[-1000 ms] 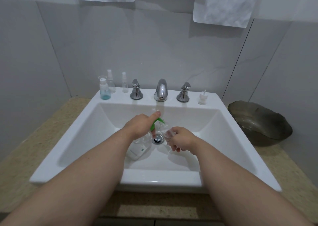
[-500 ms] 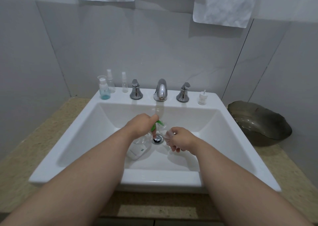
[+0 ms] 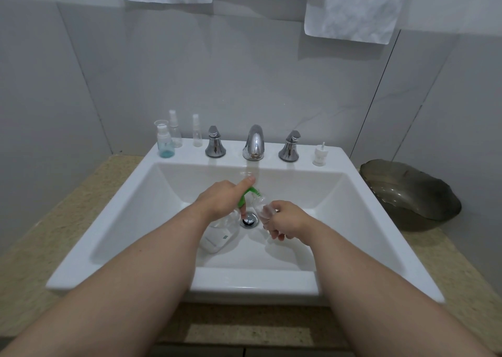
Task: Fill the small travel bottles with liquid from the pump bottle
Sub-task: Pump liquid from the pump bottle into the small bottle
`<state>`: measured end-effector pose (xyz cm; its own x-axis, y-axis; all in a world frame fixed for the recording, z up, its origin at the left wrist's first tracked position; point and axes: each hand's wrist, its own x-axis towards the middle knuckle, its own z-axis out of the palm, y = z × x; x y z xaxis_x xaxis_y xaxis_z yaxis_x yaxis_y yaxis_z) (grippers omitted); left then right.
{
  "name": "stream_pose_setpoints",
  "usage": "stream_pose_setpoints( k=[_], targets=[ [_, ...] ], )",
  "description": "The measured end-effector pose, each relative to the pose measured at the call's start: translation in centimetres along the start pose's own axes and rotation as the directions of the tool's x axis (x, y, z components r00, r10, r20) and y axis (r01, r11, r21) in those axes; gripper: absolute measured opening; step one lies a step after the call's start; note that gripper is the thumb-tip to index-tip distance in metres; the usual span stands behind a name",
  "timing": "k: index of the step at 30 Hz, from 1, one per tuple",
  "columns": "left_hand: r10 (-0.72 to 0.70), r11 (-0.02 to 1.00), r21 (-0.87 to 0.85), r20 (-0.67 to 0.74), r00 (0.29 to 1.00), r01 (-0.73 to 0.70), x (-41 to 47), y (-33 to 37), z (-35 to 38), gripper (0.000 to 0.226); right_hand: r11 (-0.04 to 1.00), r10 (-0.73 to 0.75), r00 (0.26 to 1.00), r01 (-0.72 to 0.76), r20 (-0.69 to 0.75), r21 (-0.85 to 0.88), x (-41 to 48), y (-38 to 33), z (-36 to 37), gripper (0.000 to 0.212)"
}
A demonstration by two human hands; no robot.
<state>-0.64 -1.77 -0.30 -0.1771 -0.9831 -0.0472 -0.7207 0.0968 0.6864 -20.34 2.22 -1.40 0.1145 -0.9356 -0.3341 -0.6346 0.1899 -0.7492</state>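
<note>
A clear green-topped pump bottle point(image 3: 217, 238) tilts toward a small clear travel bottle point(image 3: 261, 207); three other small bottles point(image 3: 176, 135) stand upright behind.

A speckled beige surface point(image 3: 81, 220) carries a white sink point(image 3: 244, 283) set in its middle and, at the far right, a dark shell-shaped dish point(image 3: 413, 191). On the sink's far ledge, from left, stand:
- a capped small bottle point(image 3: 165, 142) with blue liquid at its bottom
- two clear spray bottles point(image 3: 175, 131) behind and beside it
- a chrome handle point(image 3: 215, 146)
- the spout point(image 3: 254, 143)
- a second handle point(image 3: 289, 147)
- a small white pump head point(image 3: 320, 155), apart from the rest
</note>
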Motion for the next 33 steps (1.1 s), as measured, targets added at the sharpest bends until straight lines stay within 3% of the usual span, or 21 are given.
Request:
stream_pose_setpoints(
  k=[12,16,20,23,33],
  targets=[
    [-0.005,1.000,-0.009,0.049,0.999,0.005,0.62,0.05,0.18,0.064,1.000,-0.003,1.000,0.003,0.000,-0.021,0.08,0.08,0.18,0.008],
    [-0.014,1.000,-0.020,0.045,0.999,0.015,0.56,0.00,0.22,0.068,1.000,0.003,1.000,-0.003,0.006,-0.019,0.17,0.13,0.11,0.008],
    [-0.001,1.000,-0.017,0.018,1.000,0.001,0.03,0.10,0.00,0.091,1.000,0.005,1.000,-0.005,0.004,-0.012,0.24,0.17,0.09,0.018],
    [-0.001,1.000,-0.007,0.008,1.000,0.001,-0.23,0.20,-0.22,0.098,1.000,0.008,1.000,-0.008,-0.002,-0.002,0.34,0.22,0.11,0.014],
    [-0.007,0.999,-0.049,0.025,1.000,0.008,0.21,0.17,0.10,0.074,1.000,0.007,1.000,-0.007,0.000,-0.015,0.50,0.37,0.10,0.012]
  ],
)
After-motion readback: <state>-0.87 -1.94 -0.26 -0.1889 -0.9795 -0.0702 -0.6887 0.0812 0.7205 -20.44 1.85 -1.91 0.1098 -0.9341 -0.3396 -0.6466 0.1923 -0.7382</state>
